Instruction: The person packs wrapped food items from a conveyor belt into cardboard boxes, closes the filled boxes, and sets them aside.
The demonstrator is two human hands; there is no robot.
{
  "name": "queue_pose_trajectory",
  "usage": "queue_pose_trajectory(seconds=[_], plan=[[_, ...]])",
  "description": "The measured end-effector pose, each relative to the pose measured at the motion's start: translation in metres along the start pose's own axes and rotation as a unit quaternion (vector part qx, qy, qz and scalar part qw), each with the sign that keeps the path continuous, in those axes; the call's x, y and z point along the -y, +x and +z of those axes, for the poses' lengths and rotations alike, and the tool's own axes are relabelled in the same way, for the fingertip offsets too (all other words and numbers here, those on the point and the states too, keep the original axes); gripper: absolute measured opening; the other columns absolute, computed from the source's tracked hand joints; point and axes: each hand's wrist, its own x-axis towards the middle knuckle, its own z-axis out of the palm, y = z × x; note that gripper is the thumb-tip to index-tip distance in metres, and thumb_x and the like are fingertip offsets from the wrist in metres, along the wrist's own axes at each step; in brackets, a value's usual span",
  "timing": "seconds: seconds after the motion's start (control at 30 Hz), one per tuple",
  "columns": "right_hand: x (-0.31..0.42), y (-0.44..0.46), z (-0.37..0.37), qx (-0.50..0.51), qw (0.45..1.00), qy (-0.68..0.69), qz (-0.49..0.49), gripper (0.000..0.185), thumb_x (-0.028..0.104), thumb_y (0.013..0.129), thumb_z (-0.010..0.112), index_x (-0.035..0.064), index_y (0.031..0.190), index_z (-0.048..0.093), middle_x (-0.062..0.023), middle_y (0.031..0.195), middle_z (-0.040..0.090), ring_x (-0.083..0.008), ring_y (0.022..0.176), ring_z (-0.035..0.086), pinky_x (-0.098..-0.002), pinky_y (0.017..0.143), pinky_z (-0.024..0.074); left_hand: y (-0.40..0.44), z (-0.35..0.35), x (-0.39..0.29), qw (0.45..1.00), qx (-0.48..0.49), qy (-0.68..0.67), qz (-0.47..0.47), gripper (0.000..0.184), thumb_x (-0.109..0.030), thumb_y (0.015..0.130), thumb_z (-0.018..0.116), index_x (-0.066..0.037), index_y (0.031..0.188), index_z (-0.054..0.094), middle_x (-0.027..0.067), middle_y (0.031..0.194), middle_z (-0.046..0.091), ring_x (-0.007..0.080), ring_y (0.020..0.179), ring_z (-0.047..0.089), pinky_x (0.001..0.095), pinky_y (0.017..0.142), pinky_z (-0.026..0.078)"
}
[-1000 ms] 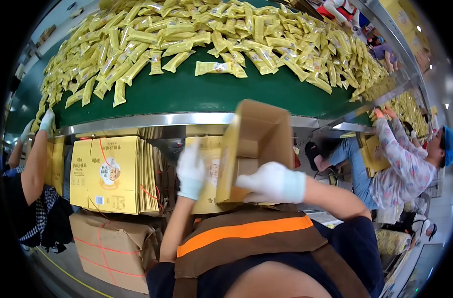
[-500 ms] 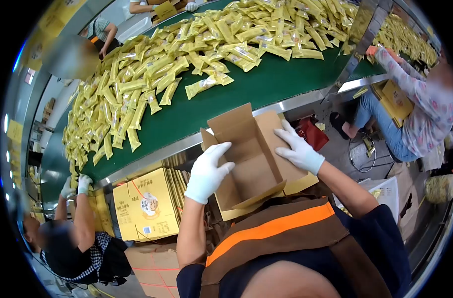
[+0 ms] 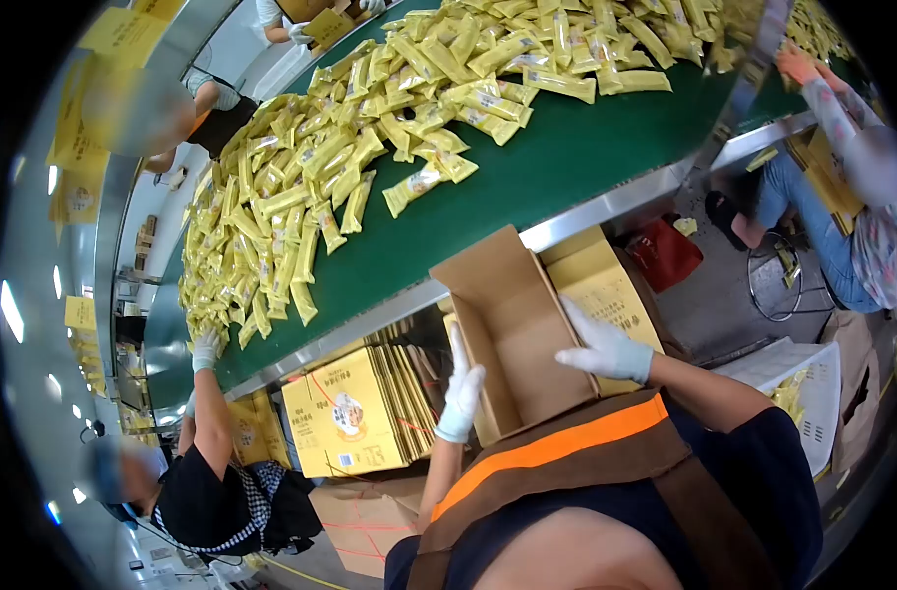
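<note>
An open cardboard box (image 3: 517,339) is in front of my chest, its brown inside showing and nothing in it. My left hand (image 3: 461,388), in a white glove, lies against the left side of the box. On the right side, my gloved right hand (image 3: 606,346) grips the wall, thumb over the edge at the inside. A yellow printed carton (image 3: 610,290) lies behind and to the right of the box. Beyond the metal edge, many yellow wrapped packets (image 3: 429,182) are heaped on the green belt (image 3: 566,177).
Flat yellow cartons (image 3: 345,413) stand stacked at the left, above a strapped brown package (image 3: 370,516). A white crate (image 3: 797,393), a red bag (image 3: 665,254) and a stool (image 3: 775,285) are at the right. Co-workers sit on both sides; others stand across the belt.
The view has shifted. The box's flaps, spread out half a second ago, now stand less wide at the sides and front. Both hands have moved down along its sides.
</note>
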Motion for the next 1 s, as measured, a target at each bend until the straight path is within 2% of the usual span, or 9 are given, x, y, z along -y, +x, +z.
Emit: queue_pose_trajectory(seconds=[0.07, 0.17, 0.27, 0.33, 0.37, 0.5, 0.6, 0.83, 1.0], plan=[[0.007, 0.008, -0.023, -0.023, 0.992, -0.125, -0.024, 0.095, 0.047, 0.087, 0.06, -0.0086, 0.15, 0.018, -0.0351, 0.146, 0.037, -0.0457, 0.132, 0.043, -0.0452, 0.11, 0.0363, 0.008, -0.005, 0.003, 0.995, -0.013, 0.095, -0.017, 0.079, -0.022, 0.093, 0.048, 0.005, 0.155, 0.006, 0.0215, 0.163, 0.01, 0.0348, 0.151, 0.01, 0.0356, 0.121, 0.011], [0.035, 0.052, -0.081, -0.155, 0.939, -0.282, -0.124, 0.079, 0.045, 0.081, 0.067, -0.004, 0.139, 0.044, -0.034, 0.15, 0.03, -0.0489, 0.136, 0.035, -0.0535, 0.109, 0.0352, 0.031, -0.016, -0.029, 0.905, -0.093, 0.406, 0.085, 0.067, -0.024, 0.091, 0.051, 0.0, 0.15, 0.032, 0.0243, 0.154, 0.033, 0.0515, 0.144, 0.02, 0.0577, 0.118, 0.014], [0.059, 0.167, -0.15, -0.311, 0.891, -0.222, -0.244, 0.044, 0.028, 0.089, 0.062, 0.002, 0.125, 0.06, -0.0205, 0.133, 0.057, -0.0368, 0.121, 0.054, -0.0403, 0.099, 0.0464, 0.104, -0.049, -0.046, 0.865, -0.22, 0.406, 0.194, 0.051, -0.018, 0.095, 0.049, -0.001, 0.143, 0.043, 0.0225, 0.147, 0.043, 0.0504, 0.14, 0.031, 0.0583, 0.116, 0.02], [0.073, 0.254, -0.182, -0.2, 0.972, -0.073, -0.099, 0.057, 0.047, 0.094, 0.05, 0.0014, 0.127, 0.061, -0.0177, 0.13, 0.061, -0.0323, 0.123, 0.054, -0.0372, 0.104, 0.0425, 0.175, -0.071, -0.063, 0.874, -0.239, 0.372, 0.202, 0.047, -0.007, 0.095, 0.049, 0.001, 0.141, 0.044, 0.0212, 0.145, 0.045, 0.0451, 0.137, 0.037, 0.0524, 0.114, 0.027], [0.067, 0.301, -0.184, -0.223, 0.963, -0.044, -0.141, 0.059, 0.051, 0.093, 0.046, 0.0056, 0.127, 0.061, -0.0142, 0.133, 0.059, -0.0318, 0.123, 0.054, -0.0384, 0.105, 0.0407, 0.211, -0.083, -0.059, 0.88, -0.228, 0.372, 0.187, 0.049, -0.014, 0.095, 0.053, -0.001, 0.141, 0.045, 0.0195, 0.146, 0.045, 0.0432, 0.137, 0.037, 0.0544, 0.113, 0.027], [0.044, 0.382, -0.161, -0.079, 0.932, -0.322, -0.148, 0.049, 0.038, 0.095, 0.051, 0.0119, 0.135, 0.057, -0.0136, 0.145, 0.05, -0.0292, 0.126, 0.054, -0.0351, 0.107, 0.0403, 0.289, -0.104, 0.0, 0.792, -0.073, 0.597, 0.106, 0.068, -0.034, 0.086, 0.068, -0.015, 0.145, 0.041, 0.012, 0.137, 0.053, 0.0344, 0.129, 0.046, 0.0543, 0.109, 0.03], [0.036, 0.362, -0.148, -0.051, 0.962, -0.207, -0.17, 0.042, 0.028, 0.094, 0.052, 0.0147, 0.133, 0.059, -0.0125, 0.147, 0.048, -0.0302, 0.131, 0.05, -0.0354, 0.11, 0.038, 0.275, -0.102, 0.019, 0.8, -0.148, 0.555, 0.17, 0.056, -0.024, 0.084, 0.069, -0.016, 0.137, 0.051, 0.0085, 0.114, 0.061, 0.0298, 0.112, 0.054, 0.0498, 0.101, 0.038], [0.011, 0.355, -0.137, -0.031, 0.961, -0.114, -0.249, 0.037, 0.014, 0.094, 0.051, 0.0128, 0.13, 0.063, -0.0114, 0.148, 0.047, -0.029, 0.133, 0.046, -0.0346, 0.114, 0.0345, 0.237, -0.096, -0.011, 0.82, -0.227, 0.485, 0.2, 0.049, -0.017, 0.084, 0.07, -0.008, 0.131, 0.057, 0.0144, 0.105, 0.063, 0.0336, 0.096, 0.06, 0.041, 0.09, 0.047], [0.016, 0.355, -0.14, -0.011, 0.97, -0.079, -0.231, 0.036, 0.019, 0.089, 0.061, 0.01, 0.124, 0.066, -0.0137, 0.145, 0.048, -0.0283, 0.135, 0.044, -0.0347, 0.113, 0.0361, 0.289, -0.11, -0.014, 0.887, -0.05, 0.446, 0.107, 0.059, -0.019, 0.083, 0.07, -0.006, 0.137, 0.05, 0.0189, 0.126, 0.058, 0.0359, 0.116, 0.055, 0.0391, 0.099, 0.045]])
